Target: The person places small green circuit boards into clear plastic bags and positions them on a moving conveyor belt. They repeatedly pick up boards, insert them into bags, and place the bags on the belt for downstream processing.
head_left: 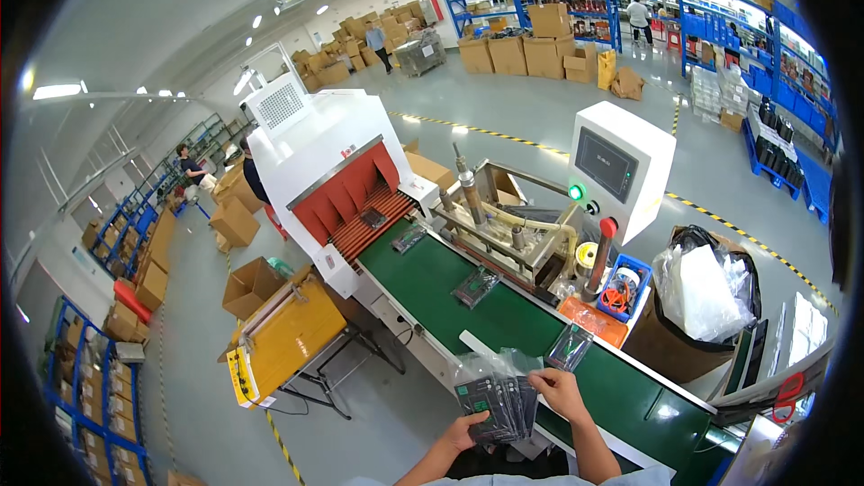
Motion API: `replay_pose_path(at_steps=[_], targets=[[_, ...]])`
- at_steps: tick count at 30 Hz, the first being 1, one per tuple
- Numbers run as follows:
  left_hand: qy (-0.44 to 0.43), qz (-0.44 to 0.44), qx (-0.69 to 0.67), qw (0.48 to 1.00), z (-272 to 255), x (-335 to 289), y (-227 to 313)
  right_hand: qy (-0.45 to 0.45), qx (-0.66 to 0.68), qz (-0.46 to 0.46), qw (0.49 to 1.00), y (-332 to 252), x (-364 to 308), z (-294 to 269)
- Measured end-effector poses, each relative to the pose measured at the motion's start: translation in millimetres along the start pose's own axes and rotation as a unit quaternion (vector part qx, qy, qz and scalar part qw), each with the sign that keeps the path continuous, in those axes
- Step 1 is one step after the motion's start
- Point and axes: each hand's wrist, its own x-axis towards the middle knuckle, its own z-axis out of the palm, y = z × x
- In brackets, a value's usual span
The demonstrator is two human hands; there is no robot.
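1. Ahead of me stands a white heat tunnel with red flap curtains (346,193).
2. To my right, a white control cabinet with a dark screen (621,166).
3. A blue plastic bin of small parts (623,288) sits beside a brown drum lined with a clear bag (706,292).
4. On my left stands a yellow cart (283,333), with brown cardboard boxes (531,52) stacked far off.

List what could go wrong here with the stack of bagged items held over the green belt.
1. The left hand and right hand grip a fanned stack of bagged items at the belt's near edge; the slick bags might slip to the floor.
2. A bagged item lies close ahead, so a new one could overlap it.
3. Crooked packs may catch at the red curtain.
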Motion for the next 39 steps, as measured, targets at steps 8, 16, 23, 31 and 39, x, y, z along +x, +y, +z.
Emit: replay_pose_path(at_steps=[8, 16, 23, 31, 39], targets=[[0.038, 0.060, -0.040, 0.997, 25.8, 11.9, 15.8, -0.060, -0.022, 0.004, 0.998, 8.7, -26.0, -20.1], [-0.017, 0.052, -0.067, 0.996, 37.7, 41.6, 4.4, 0.096, -0.007, 0.016, 0.995, 40.5, -72.5, -74.9], [-0.031, 0.037, -0.063, 0.997, 40.9, 38.7, 3.5, 0.464, -0.163, 0.122, 0.862, 141.3, -130.9, -221.9], [-0.015, 0.007, 0.004, 1.000, 21.9, 36.4, -27.8, 0.481, -0.367, 0.147, 0.783, 279.0, -142.9, -271.7], [0.011, -0.013, -0.007, 1.000, 40.5, 23.9, -25.4, 0.486, -0.251, 0.259, 0.796, 251.1, -63.0, -196.5]])
